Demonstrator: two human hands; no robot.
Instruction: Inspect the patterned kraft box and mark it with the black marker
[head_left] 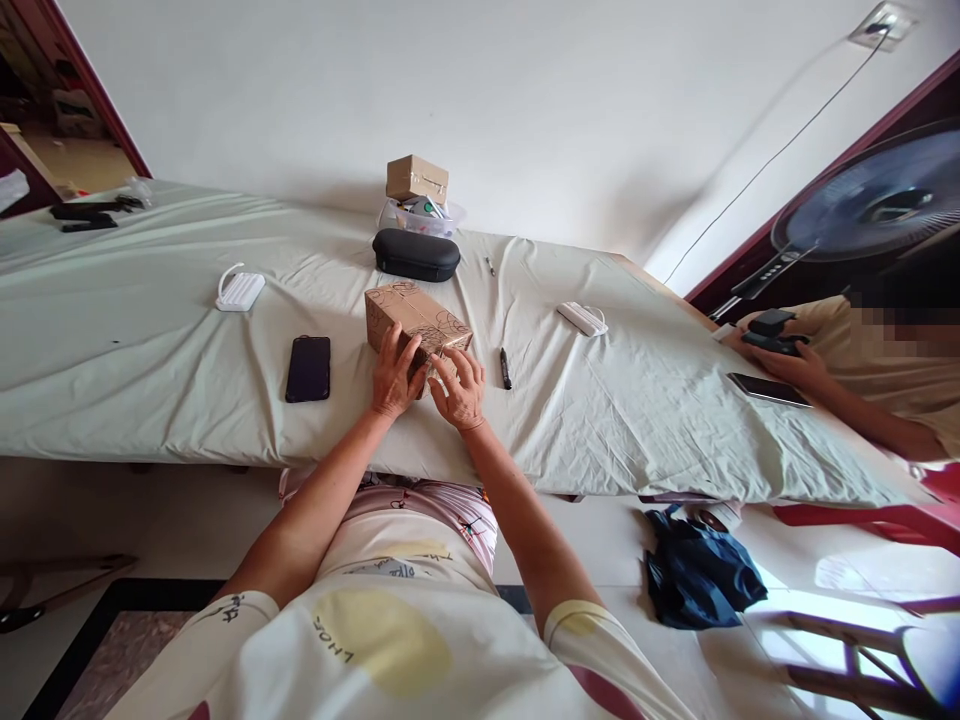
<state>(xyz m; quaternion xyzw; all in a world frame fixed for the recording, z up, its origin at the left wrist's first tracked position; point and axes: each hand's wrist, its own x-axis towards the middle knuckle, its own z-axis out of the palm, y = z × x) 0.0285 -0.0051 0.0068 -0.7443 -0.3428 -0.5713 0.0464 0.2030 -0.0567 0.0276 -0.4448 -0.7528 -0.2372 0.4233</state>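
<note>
The left hand [395,380] is resting on the near edge of the scribbled cardboard box [409,303], its fingers lying a little spread over the top. The right hand [460,395] is touching the same box at its near right corner, fingers bent and slightly apart — whether they are pinching anything, I cannot tell. The box itself is sitting on the pale green cloth [187,400], in front of the person's body. Just right of the box a black pen [505,368] is lying, and left of it a dark phone [308,372] is lying flat. Just behind the box a black zip-up case [416,256] is resting, with a clear plastic tub [411,222] standing behind that and holding small items; a smaller brown carton [417,178] is showing above the tub. A thin little object [490,266] is lying behind the box and to its right. Two white looped devices are flanking the box: one [241,292] well to its left, the other [582,319] to its right. Far right of the box another person's hand [801,368] is holding a dark object [772,335] above a second phone [769,390] — a large fan [862,200] is standing beyond. Below the table, to the right of the box, a dark blue bag [701,572] is slumping on the floor.
</note>
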